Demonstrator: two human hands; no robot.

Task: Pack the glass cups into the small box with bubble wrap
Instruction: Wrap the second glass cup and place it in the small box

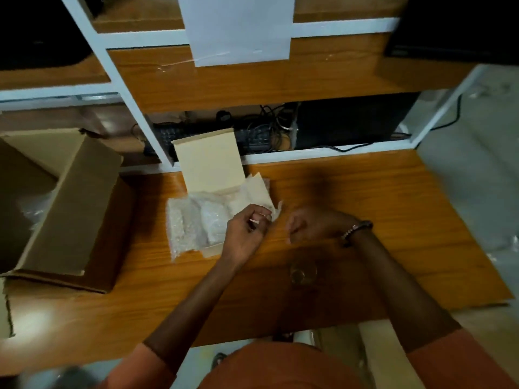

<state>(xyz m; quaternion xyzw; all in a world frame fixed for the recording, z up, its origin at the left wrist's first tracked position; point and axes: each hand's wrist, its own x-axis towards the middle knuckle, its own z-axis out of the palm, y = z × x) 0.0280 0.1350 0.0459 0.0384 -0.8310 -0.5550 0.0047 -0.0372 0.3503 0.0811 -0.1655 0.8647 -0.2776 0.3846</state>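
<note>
Glass cup [302,273] – near the table edge, fragile, slick; grip its wall | left hand [247,230] pinches soft bubble wrap [276,213] | right hand [311,223] curled, seemingly empty – blurred

No writing can be read anywhere: the white sheet [238,26] hanging on the shelf frame above the small box [209,164] is blank, and the box's raised lid is plain.

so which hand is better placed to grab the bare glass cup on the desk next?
Right, likely. The right hand hangs loosely curled, holding nothing, closer to the clear glass cup; the left hand pinches bubble wrap at the small cream cardboard box.
</note>
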